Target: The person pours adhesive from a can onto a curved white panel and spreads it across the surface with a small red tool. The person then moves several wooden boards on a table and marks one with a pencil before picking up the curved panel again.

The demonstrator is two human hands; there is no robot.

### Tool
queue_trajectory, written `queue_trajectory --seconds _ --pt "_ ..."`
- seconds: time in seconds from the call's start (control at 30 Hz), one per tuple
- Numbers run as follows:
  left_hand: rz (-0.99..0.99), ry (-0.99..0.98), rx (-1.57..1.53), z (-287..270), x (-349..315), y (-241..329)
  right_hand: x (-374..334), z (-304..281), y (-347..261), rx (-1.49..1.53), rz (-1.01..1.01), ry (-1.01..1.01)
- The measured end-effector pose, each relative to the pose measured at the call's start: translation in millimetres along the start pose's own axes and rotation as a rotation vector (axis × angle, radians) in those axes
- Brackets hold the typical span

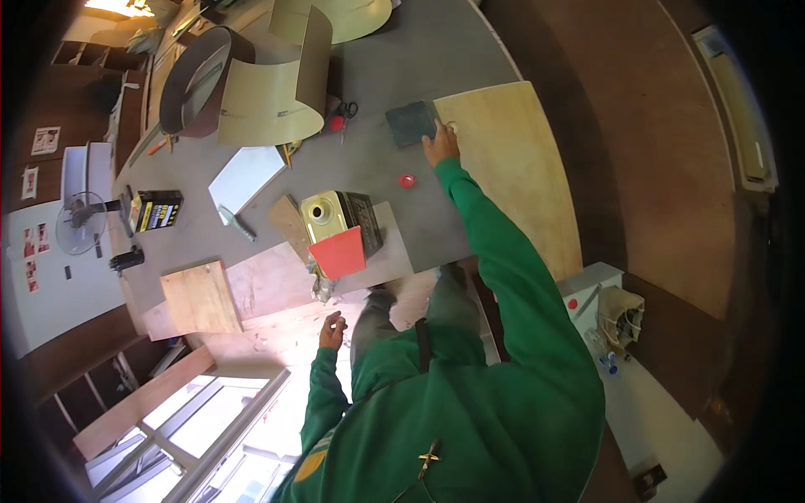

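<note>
My right hand (441, 145) reaches far across the table, fingers stretched out at the seam between a dark grey-green square sheet (411, 124) and a pale plywood board (511, 168). A small pale ring-like thing (453, 127) lies by its fingertips; I cannot make out what it is. Low beside my body hangs my left hand (333, 330), its fingers loosely bent and apart, with nothing visible in them. Between my hands, near the table's front edge, stands a rectangular metal can (335, 211) with a red flat piece (339, 254) against its near side.
A red round lid (407, 180) and scissors (348, 111) lie on the table (369, 159). Curved sheets (268, 105) stand at the back left. A white panel (247, 178), a putty knife (236, 223), a black-yellow box (156, 210) and a wood board (201, 299) lie left.
</note>
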State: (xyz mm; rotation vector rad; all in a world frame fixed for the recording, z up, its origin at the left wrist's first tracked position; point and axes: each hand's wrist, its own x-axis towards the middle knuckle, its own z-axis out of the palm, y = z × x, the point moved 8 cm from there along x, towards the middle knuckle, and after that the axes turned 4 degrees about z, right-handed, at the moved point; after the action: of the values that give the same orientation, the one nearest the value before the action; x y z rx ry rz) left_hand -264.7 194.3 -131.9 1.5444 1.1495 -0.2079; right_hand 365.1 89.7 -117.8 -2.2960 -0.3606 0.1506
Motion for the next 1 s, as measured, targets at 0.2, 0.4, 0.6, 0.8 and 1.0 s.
queue_trajectory --seconds 0.2,0.4,0.6,0.8,1.0 --pt "-0.045 0.154 0.115 15 -49 23 28 60 -29 -0.097 0.246 -0.338" --pt "0.301 -0.13 0.276 123 13 118 13 34 6 0.297 0.05 -0.191" --pt "0.342 -0.311 0.026 260 84 220 -34 -198 216 0.042 0.333 0.207" --pt "0.281 -0.262 0.12 350 144 266 -27 -271 313 -0.176 0.545 -0.037" --pt "0.192 -0.167 0.074 380 166 272 -28 -240 323 -0.139 0.654 -0.227"
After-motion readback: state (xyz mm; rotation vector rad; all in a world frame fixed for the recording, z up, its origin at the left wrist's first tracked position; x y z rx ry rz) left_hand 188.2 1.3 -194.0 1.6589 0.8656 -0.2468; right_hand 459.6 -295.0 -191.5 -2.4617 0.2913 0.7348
